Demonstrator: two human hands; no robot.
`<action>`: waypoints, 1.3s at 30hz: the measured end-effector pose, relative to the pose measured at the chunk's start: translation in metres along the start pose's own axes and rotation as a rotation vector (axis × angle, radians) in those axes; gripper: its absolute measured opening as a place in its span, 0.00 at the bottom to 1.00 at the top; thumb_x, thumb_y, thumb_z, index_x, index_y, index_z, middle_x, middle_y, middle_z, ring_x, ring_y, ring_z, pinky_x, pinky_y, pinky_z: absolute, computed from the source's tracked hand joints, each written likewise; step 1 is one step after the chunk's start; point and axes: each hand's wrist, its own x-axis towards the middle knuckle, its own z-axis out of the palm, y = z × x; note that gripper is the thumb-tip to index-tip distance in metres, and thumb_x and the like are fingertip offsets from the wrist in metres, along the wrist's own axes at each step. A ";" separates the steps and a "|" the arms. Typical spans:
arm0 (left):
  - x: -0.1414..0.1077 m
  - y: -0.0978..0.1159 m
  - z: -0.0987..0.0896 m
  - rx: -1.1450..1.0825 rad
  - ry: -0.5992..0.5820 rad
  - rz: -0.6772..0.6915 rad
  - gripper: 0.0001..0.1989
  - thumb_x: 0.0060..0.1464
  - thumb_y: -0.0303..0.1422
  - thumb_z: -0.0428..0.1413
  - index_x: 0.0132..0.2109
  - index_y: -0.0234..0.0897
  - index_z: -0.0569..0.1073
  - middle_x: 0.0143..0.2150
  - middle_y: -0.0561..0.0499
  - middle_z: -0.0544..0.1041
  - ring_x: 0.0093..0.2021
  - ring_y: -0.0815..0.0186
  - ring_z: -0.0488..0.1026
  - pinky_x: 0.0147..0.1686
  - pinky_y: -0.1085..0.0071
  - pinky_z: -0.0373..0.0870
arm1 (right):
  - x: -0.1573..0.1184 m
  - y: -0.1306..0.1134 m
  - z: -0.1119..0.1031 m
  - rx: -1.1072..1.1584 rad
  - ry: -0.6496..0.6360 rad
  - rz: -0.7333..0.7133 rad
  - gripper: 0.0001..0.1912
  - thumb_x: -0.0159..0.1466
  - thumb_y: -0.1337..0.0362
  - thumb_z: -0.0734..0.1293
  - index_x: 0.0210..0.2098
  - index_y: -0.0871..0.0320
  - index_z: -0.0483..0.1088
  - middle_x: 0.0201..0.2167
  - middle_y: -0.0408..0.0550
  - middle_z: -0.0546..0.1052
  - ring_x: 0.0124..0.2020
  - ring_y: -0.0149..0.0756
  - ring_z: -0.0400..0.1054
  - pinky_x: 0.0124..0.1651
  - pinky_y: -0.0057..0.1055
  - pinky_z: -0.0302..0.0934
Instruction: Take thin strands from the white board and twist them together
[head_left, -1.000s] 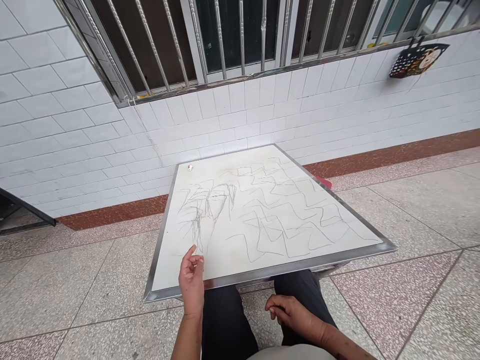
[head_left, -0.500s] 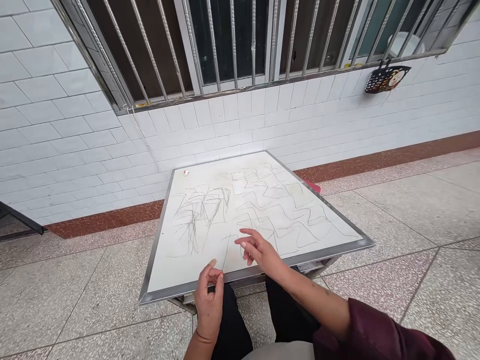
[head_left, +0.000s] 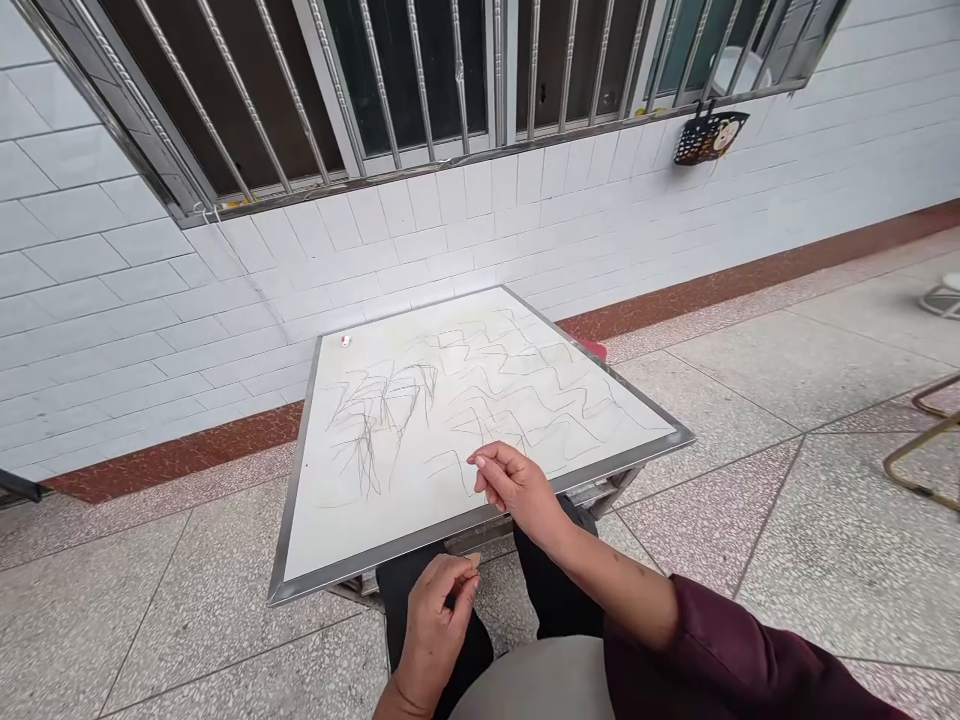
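Many thin dark bent strands (head_left: 559, 385), like wire or hair, lie across the white tabletop (head_left: 322, 545). On the right they run in wavy rows; on the left they form a tangled bunch (head_left: 367, 435). Over the table's front part, my right hand (head_left: 521, 495) has thumb and forefinger pinched together. One bent strand (head_left: 444, 458) lies just left of its fingertips, and whatever they hold is too fine to make out. My left hand (head_left: 435, 625) is closed in a pinch above my lap, short of the front edge. A tan patch (head_left: 474, 560) shows at its fingertips; what it grips is unclear.
A grey metal rim (head_left: 480, 518) edges the table, which stands against a white tiled wall (head_left: 420, 250). A small white-and-red object (head_left: 346, 341) sits in its far left corner. A barred window (head_left: 420, 90) and a black basket (head_left: 709, 137) are above. A metal-framed seat (head_left: 915, 470) stands right.
My left hand has drawn back from the table's front edge toward my lap. My right hand's fingers, spread before, have closed into a pinch. The view has shifted to the right.
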 end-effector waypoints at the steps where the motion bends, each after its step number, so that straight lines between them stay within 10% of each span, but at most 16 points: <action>1: -0.002 0.003 0.003 -0.044 -0.012 -0.047 0.08 0.60 0.29 0.55 0.44 0.41 0.78 0.37 0.49 0.78 0.35 0.65 0.75 0.36 0.71 0.72 | -0.001 -0.003 -0.001 0.009 0.022 -0.001 0.13 0.64 0.52 0.65 0.37 0.56 0.69 0.23 0.40 0.71 0.19 0.27 0.58 0.19 0.23 0.52; 10: -0.011 0.013 0.017 -0.203 -0.238 -0.406 0.06 0.49 0.35 0.61 0.31 0.37 0.81 0.29 0.48 0.77 0.30 0.64 0.73 0.32 0.70 0.69 | -0.004 -0.026 -0.015 -0.035 0.134 -0.152 0.10 0.65 0.55 0.63 0.35 0.56 0.67 0.22 0.38 0.69 0.19 0.26 0.59 0.20 0.23 0.52; 16: 0.018 0.019 -0.028 -0.086 0.090 -0.521 0.22 0.57 0.48 0.53 0.47 0.37 0.78 0.35 0.46 0.80 0.35 0.59 0.77 0.38 0.63 0.73 | -0.021 -0.027 -0.014 -0.086 0.020 -0.074 0.08 0.66 0.58 0.62 0.35 0.55 0.68 0.21 0.37 0.71 0.17 0.25 0.60 0.20 0.21 0.56; 23: 0.039 0.087 0.000 0.016 -0.184 -0.316 0.20 0.65 0.44 0.43 0.48 0.40 0.75 0.33 0.49 0.80 0.32 0.61 0.76 0.36 0.66 0.71 | -0.035 -0.021 -0.004 -0.153 -0.075 -0.085 0.06 0.66 0.60 0.63 0.34 0.55 0.68 0.23 0.38 0.74 0.19 0.26 0.67 0.24 0.22 0.63; 39: 0.017 0.089 0.023 0.040 -0.240 -0.372 0.24 0.67 0.41 0.37 0.54 0.38 0.73 0.23 0.54 0.72 0.20 0.67 0.66 0.24 0.71 0.65 | -0.035 -0.029 -0.014 -0.182 0.090 -0.075 0.10 0.67 0.59 0.62 0.31 0.55 0.67 0.21 0.38 0.73 0.18 0.27 0.64 0.24 0.24 0.60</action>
